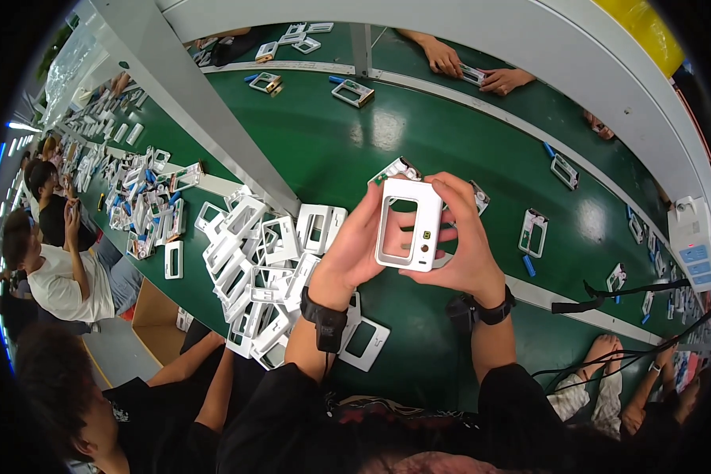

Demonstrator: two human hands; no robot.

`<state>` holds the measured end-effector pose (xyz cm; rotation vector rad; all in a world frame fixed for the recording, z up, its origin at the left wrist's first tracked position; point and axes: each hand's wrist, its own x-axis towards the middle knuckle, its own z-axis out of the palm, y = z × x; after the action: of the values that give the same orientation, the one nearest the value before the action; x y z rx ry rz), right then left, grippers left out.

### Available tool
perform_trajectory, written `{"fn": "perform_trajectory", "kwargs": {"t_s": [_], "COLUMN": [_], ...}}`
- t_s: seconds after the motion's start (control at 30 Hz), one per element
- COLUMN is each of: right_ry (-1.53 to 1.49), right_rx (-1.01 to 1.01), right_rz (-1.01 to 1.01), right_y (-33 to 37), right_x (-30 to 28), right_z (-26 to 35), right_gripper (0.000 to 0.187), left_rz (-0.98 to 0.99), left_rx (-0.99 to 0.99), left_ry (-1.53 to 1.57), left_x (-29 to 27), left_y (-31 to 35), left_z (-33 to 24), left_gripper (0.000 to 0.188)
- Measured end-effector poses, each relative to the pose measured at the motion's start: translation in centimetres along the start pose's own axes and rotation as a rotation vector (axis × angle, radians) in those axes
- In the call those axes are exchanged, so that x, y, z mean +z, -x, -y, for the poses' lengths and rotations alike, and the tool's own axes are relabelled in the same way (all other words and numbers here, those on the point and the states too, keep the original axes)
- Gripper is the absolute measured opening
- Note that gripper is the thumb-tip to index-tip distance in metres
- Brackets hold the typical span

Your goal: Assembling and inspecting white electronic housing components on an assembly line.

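Note:
Both of my hands hold up a white rectangular plastic housing (428,207) over the green work surface (332,150). It has a large window, with a small green display and a round hole or button beside it. My left hand (346,257) grips the left edge, its fingers showing through the window. My right hand (475,257) closes round the right side, thumb at the lower edge and fingers over the top corner. Partly hidden behind my hands lie other housings with parts inside, one housing (395,168) above and another (479,197) to the right.
A heap of white housings (245,265) lies left of my left forearm. Farther left is a pile with blue parts (146,201). A metal post (205,118) rises before them. Black cables (632,332) hang at right. Across the surface, a co-worker's hands (505,79) hold a housing.

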<state>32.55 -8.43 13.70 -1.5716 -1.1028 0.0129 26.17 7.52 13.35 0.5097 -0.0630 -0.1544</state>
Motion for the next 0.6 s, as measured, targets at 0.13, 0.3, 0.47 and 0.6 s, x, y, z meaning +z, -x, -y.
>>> {"fn": "perform_trajectory", "kwargs": {"t_s": [0.13, 0.3, 0.47, 0.6], "right_ry": [0.325, 0.377, 0.464, 0.366], "right_rx": [-0.180, -0.080, 0.036, 0.054], "right_rz": [0.038, 0.079, 0.081, 0.075], "right_y": [-0.8, -0.4, -0.5, -0.4], "right_x": [-0.6, -0.5, -0.8, -1.0], "right_z": [0.3, 0.8, 2.0, 2.1], "right_gripper": [0.096, 0.101, 0.098, 0.093], "left_rz": [0.050, 0.025, -0.062, -0.047], "left_rx": [0.020, 0.004, 0.010, 0.057], "left_ry": [-0.051, -0.187, -0.338, -0.278], "left_x": [-0.7, -1.3, -0.1, 0.0], "left_y": [-0.1, -0.1, 0.0, -0.3], "left_z": [0.0, 0.0, 0.9, 1.4], "left_gripper": [0.060, 0.059, 0.052, 0.051]}}
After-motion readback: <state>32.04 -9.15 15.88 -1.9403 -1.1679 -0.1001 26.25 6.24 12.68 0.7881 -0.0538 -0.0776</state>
